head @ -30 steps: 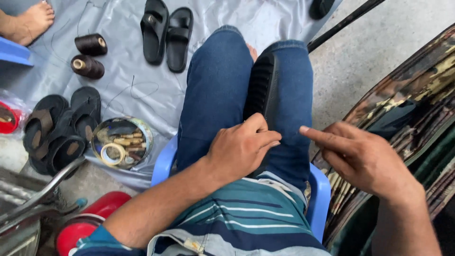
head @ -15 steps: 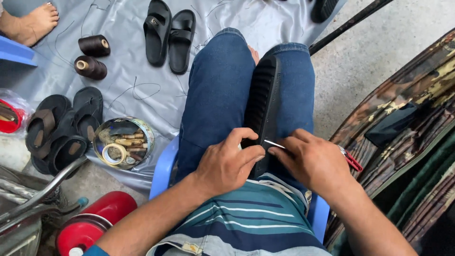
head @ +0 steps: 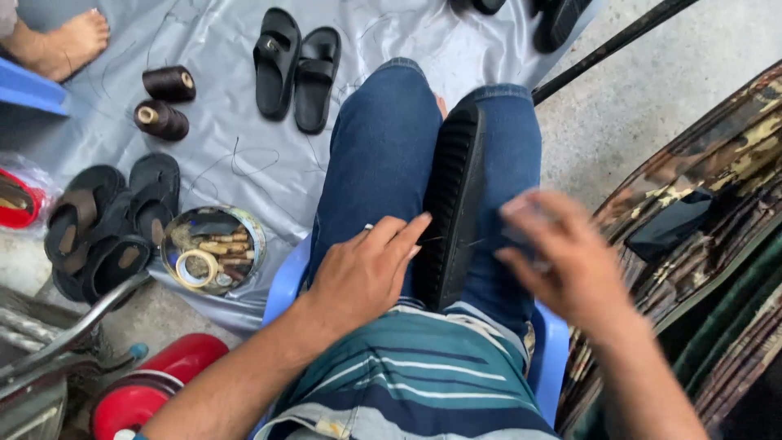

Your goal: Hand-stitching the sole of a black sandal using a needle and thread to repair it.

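Ground: grey plastic sheet [head: 236, 155] spread over bare concrete [head: 652, 106]; seen from above, person seated on a blue plastic chair [head: 281, 281].
Lap: blue jeans [head: 383, 155], striped shirt [head: 415, 379] at the bottom edge.
Work piece: black ribbed shoe sole [head: 452, 204] standing on edge in the gap between the two thighs, running lengthwise from near the knees toward the waist.
Left hand [head: 362, 273]: lying flat on the left thigh, fingers stretched and held loosely together, fingertips touching the near side of the sole. Nothing pinched.
Right hand [head: 558, 257]: raised just right of the sole, motion-blurred; fingers curled, but whether they pinch anything I cannot tell. Thin dark thread [head: 468, 242] seems to run from the sole toward this hand.
Left of lap: round tin [head: 213, 248] of small odds and a tape ring; heap of dark sandals [head: 106, 224] beside it; two dark thread spools [head: 163, 102] farther up.
Top of sheet: pair of black slide sandals [head: 295, 69], side by side.
Far corner: another person's bare foot [head: 65, 45] by a blue stool [head: 28, 88].
Bottom left: red canister [head: 155, 387], metal frame [head: 57, 338].
Right edge: camouflage-patterned cloth [head: 709, 220].
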